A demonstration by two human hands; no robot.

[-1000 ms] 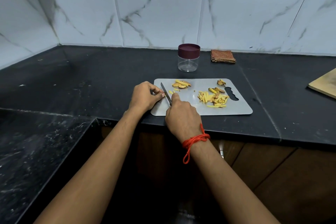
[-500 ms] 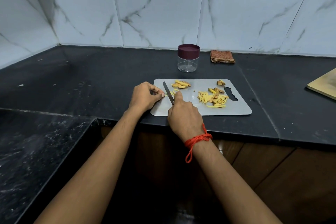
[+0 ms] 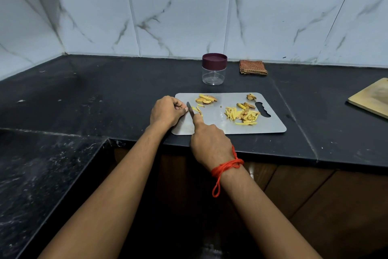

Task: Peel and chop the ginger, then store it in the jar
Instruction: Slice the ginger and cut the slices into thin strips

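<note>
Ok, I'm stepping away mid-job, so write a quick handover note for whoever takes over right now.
Right hand: grips the knife, blade down on the board at its left end.
Left hand: curled beside the blade; whether it pins any ginger is hidden.
On the board: slices at the back, strips piled by the handle hole, a few fresh strips right of the blade.
Jar: behind the board, lid on, looks empty.
Done: part of the ginger is chopped.
Left: chop the slices, open the jar, load it.
</note>
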